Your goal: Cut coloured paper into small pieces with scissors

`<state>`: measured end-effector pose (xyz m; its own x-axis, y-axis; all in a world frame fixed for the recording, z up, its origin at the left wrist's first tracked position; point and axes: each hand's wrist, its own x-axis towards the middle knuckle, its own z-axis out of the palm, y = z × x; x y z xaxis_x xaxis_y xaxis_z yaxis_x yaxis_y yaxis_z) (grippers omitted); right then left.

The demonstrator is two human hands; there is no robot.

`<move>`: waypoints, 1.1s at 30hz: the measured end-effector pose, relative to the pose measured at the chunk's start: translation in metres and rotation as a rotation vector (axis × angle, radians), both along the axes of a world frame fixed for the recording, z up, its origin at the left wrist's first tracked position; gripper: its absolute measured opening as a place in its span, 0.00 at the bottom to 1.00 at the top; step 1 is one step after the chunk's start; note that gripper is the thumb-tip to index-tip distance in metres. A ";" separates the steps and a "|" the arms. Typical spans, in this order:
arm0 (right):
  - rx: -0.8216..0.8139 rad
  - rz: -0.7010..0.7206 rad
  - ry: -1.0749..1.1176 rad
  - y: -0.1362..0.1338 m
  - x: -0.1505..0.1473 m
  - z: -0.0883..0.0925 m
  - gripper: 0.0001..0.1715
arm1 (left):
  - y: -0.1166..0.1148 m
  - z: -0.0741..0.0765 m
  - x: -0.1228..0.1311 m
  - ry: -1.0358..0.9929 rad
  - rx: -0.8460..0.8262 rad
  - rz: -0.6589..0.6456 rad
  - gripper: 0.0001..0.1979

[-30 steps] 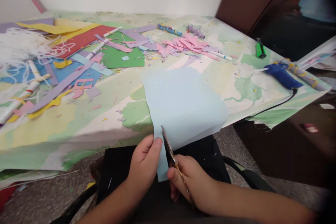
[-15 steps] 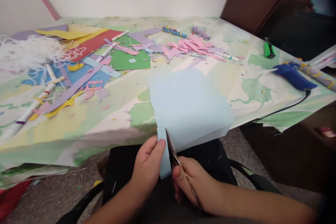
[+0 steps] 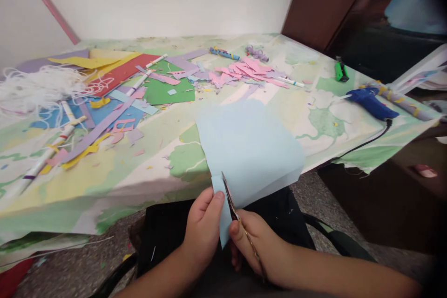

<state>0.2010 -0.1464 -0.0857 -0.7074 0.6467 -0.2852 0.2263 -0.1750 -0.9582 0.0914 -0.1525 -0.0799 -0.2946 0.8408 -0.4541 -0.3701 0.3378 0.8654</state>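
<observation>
A large light blue sheet of paper (image 3: 253,146) rests partly on the table and hangs over its front edge. My left hand (image 3: 204,219) pinches the narrow strip along the sheet's left side, thumb on top. My right hand (image 3: 261,242) grips a pair of scissors (image 3: 230,202) with gold-coloured handles. Their blades point away from me, at the cut between the strip and the rest of the sheet. Part of the handles is hidden by my right fingers.
On the left lie white string (image 3: 45,86), coloured sheets, paper strips and markers (image 3: 49,160). Pink paper scraps (image 3: 244,72) are heaped at the back. To the right are a blue glue gun (image 3: 372,102) with its cord, a green sharpener-like object (image 3: 341,71) and a decorated tube (image 3: 401,100).
My view has shifted slightly to the right and up. My left hand and the strip have moved a little nearer my right hand, and the strip now tilts more. The scissors remain at the cut.
</observation>
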 end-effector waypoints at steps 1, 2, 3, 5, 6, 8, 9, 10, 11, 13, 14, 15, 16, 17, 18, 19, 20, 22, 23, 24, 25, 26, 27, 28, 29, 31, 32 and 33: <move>0.035 0.030 -0.010 0.001 0.002 0.001 0.27 | 0.001 -0.001 -0.001 -0.010 0.006 0.030 0.08; 0.090 0.057 -0.034 0.003 0.006 0.004 0.27 | 0.002 -0.002 -0.001 -0.022 0.013 0.062 0.08; 0.153 0.081 -0.071 0.006 0.011 0.008 0.27 | 0.003 -0.003 -0.003 -0.034 0.017 0.094 0.07; 0.251 0.108 -0.161 0.015 0.022 0.021 0.26 | 0.004 -0.005 -0.005 -0.048 0.040 0.143 0.07; 0.250 0.122 -0.194 0.020 0.027 0.030 0.26 | 0.005 -0.006 -0.005 -0.049 0.069 0.145 0.07; 0.156 0.123 -0.157 0.033 0.032 0.051 0.27 | 0.006 -0.005 -0.006 -0.058 0.164 0.091 0.10; 0.166 0.067 -0.128 0.039 0.032 0.062 0.27 | 0.008 -0.004 -0.006 -0.071 0.218 0.041 0.12; 0.191 0.019 -0.077 0.045 0.029 0.072 0.28 | 0.009 -0.002 -0.007 -0.092 0.269 -0.007 0.13; 0.192 -0.015 -0.010 0.050 0.025 0.081 0.29 | 0.011 0.001 -0.007 -0.117 0.307 -0.044 0.14; 0.180 -0.017 0.021 0.060 0.012 0.091 0.27 | 0.014 0.007 -0.008 -0.155 0.335 -0.058 0.14; 0.173 -0.013 0.024 0.064 0.006 0.093 0.27 | 0.016 0.009 -0.009 -0.159 0.333 -0.046 0.13; 0.149 0.007 0.025 0.067 0.001 0.094 0.27 | 0.016 0.011 -0.011 -0.145 0.325 -0.028 0.13; 0.116 0.031 0.041 0.069 -0.001 0.094 0.27 | 0.016 0.013 -0.014 -0.099 0.320 -0.006 0.13; 0.069 0.068 0.070 0.071 -0.002 0.094 0.27 | 0.016 0.015 -0.017 -0.017 0.321 0.004 0.12; 0.014 0.115 0.107 0.071 -0.001 0.094 0.28 | 0.014 0.018 -0.020 0.097 0.333 0.004 0.12; -0.039 0.164 0.150 0.070 0.003 0.095 0.29 | 0.011 0.021 -0.023 0.239 0.358 0.002 0.12; -0.081 0.206 0.194 0.069 0.008 0.097 0.30 | 0.008 0.024 -0.026 0.403 0.391 0.005 0.12; -0.098 0.223 0.276 0.070 0.018 0.103 0.31 | 0.001 0.033 -0.032 0.746 0.498 0.028 0.10; -0.061 0.178 0.312 0.072 0.022 0.106 0.31 | -0.002 0.038 -0.035 0.908 0.577 0.048 0.08; -0.001 0.101 0.342 0.076 0.024 0.109 0.30 | -0.004 0.042 -0.038 1.049 0.666 0.073 0.05; 0.063 0.017 0.359 0.082 0.024 0.111 0.28 | -0.005 0.047 -0.041 1.157 0.743 0.087 0.03; 0.116 -0.066 0.361 0.089 0.023 0.112 0.27 | -0.004 0.050 -0.043 1.227 0.785 0.093 0.03; 0.125 -0.106 0.362 0.097 0.019 0.111 0.27 | -0.001 0.052 -0.046 1.265 0.788 0.092 0.03; 0.071 -0.083 0.358 0.105 0.015 0.108 0.28 | 0.003 0.054 -0.047 1.288 0.753 0.085 0.03; 0.000 -0.041 0.346 0.112 0.009 0.105 0.29 | 0.007 0.055 -0.049 1.305 0.697 0.072 0.05; -0.072 0.032 0.298 0.123 0.000 0.096 0.29 | 0.018 0.056 -0.051 1.364 0.610 0.022 0.10; -0.081 0.078 0.266 0.127 -0.004 0.093 0.29 | 0.023 0.057 -0.052 1.409 0.597 -0.009 0.14; -0.072 0.125 0.238 0.129 -0.006 0.091 0.29 | 0.027 0.059 -0.053 1.455 0.595 -0.044 0.16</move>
